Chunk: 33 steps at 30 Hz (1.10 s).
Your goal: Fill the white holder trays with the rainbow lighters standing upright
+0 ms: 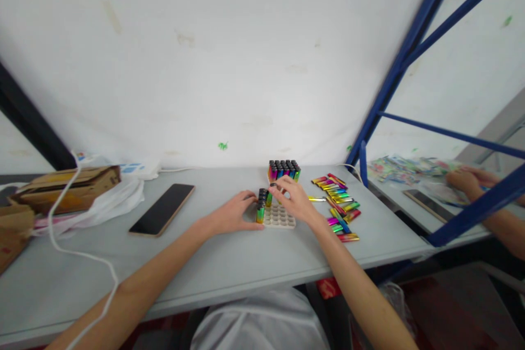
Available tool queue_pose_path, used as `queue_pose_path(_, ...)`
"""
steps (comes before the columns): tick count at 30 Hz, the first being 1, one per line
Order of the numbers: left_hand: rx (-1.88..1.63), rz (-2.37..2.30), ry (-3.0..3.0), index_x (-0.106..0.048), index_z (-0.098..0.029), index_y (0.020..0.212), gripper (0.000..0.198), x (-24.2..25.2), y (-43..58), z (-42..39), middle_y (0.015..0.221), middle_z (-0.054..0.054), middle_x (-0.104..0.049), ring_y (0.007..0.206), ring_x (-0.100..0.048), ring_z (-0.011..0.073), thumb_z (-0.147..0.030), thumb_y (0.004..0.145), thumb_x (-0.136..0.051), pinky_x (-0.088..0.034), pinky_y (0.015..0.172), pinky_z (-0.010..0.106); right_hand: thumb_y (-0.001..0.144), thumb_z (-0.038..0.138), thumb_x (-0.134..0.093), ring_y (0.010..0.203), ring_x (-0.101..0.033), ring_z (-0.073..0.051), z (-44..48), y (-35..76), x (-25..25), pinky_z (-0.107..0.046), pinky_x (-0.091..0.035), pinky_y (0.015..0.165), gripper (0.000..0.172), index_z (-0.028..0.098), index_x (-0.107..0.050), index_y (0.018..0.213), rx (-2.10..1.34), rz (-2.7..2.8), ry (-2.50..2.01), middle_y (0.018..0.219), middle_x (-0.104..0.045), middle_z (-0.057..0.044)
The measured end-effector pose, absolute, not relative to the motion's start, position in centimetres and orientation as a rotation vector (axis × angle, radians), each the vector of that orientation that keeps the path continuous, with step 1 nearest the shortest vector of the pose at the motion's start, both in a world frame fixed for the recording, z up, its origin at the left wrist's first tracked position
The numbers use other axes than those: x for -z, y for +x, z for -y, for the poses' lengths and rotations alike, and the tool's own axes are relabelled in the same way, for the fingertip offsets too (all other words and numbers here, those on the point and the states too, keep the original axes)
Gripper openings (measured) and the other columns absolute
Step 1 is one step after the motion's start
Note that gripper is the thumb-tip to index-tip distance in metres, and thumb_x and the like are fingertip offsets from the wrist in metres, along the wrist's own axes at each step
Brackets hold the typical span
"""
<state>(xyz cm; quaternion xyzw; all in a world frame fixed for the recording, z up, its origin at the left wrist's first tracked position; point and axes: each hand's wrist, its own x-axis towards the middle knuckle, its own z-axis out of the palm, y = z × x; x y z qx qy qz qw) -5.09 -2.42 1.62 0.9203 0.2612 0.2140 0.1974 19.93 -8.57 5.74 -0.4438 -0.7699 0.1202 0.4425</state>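
Note:
A white tray with round holes (279, 216) lies on the desk in front of me. Along its left side stands a row of shiny rainbow tubes with black tops (260, 212), which look like lighters. My left hand (233, 212) is curved around that side, thumb at the tray's front corner and fingers by the row. Above the tray, my right hand (296, 199) has thumb and fingers pinched on another black-topped tube (269, 198), at the second row. Its lower end is by the holes; whether it sits in one I cannot tell.
Behind the tray stands a block of black-topped tubes (284, 169). Loose metallic tubes (338, 197) lie scattered to the right. A phone (162, 210), cardboard boxes (68, 188) and a white cable (82, 251) are left. Beyond the blue frame (389, 82), another person's hands (467, 179) show.

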Motion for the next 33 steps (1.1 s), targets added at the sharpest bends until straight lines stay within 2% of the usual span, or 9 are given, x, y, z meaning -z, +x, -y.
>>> queue_pose_path(4, -0.607, -0.733, 2.571, -0.071, -0.019, 0.131, 0.073, -1.59, -5.11, 2.41, 0.141, 0.017, -0.067, 0.132, -0.064, 0.0391, -0.069, 0.079, -0.086, -0.05, 0.121, 0.053, 0.108, 0.06, -0.056, 0.081, -0.058, -0.02, 8.51, 20.32, -6.0, -0.032, -0.048, 0.076, 0.047, 0.021, -0.07, 0.085, -0.289, 1.925, -1.141, 0.086, -0.062, -0.005)
queue_pose_path(8, -0.598, -0.732, 2.563, -0.07, -0.019, 0.133, 0.073, -1.65, -5.1, 2.48, 0.142, 0.017, -0.066, 0.134, -0.063, 0.039, -0.066, 0.08, -0.087, -0.049, 0.121, 0.053, 0.107, 0.057, -0.058, 0.069, -0.057, -0.018, 8.5, 20.49, -6.03, -0.03, -0.042, 0.068, 0.042, 0.02, -0.074, 0.096, -0.357, 1.959, -1.184, 0.076, -0.065, -0.002)
queue_pose_path(12, -0.585, -0.736, 2.558, -0.069, -0.019, 0.133, 0.074, -1.64, -5.04, 2.46, 0.142, 0.017, -0.065, 0.135, -0.062, 0.0393, -0.067, 0.079, -0.087, -0.049, 0.121, 0.054, 0.104, 0.054, -0.063, 0.072, -0.063, -0.019, 8.42, 20.59, -5.71, -0.03, -0.046, 0.071, 0.038, 0.019, -0.076, 0.11, -0.416, 1.947, -1.168, 0.082, -0.073, -0.003)
queue_pose_path(17, -0.585, -0.726, 2.554, -0.069, -0.019, 0.135, 0.075, -1.66, -5.1, 2.41, 0.142, 0.018, -0.065, 0.134, -0.062, 0.0394, -0.066, 0.08, -0.087, -0.049, 0.122, 0.054, 0.103, 0.049, -0.066, 0.071, -0.063, -0.018, 8.34, 20.68, -5.35, -0.029, -0.049, 0.072, 0.031, 0.021, -0.073, 0.115, -0.477, 1.978, -1.122, 0.078, -0.07, 0.001)
queue_pose_path(25, -0.584, -0.727, 2.543, -0.069, -0.019, 0.134, 0.077, -1.67, -4.99, 2.48, 0.141, 0.019, -0.066, 0.133, -0.063, 0.0397, -0.069, 0.079, -0.086, -0.049, 0.121, 0.055, 0.102, 0.045, -0.068, 0.071, -0.063, -0.018, 8.42, 20.61, -5.23, -0.029, -0.047, 0.071, 0.025, 0.023, -0.069, 0.114, -0.45, 1.979, -1.135, 0.078, -0.069, 0.002)
queue_pose_path(33, -0.598, -0.718, 2.549, -0.069, -0.019, 0.135, 0.076, -1.51, -5.13, 2.38, 0.142, 0.018, -0.065, 0.134, -0.062, 0.0391, -0.068, 0.08, -0.086, -0.048, 0.121, 0.055, 0.103, 0.049, -0.066, 0.072, -0.064, -0.018, 8.38, 20.63, -5.29, -0.029, -0.049, 0.072, 0.028, 0.023, -0.069, 0.113, -0.48, 1.983, -1.137, 0.081, -0.071, 0.001)
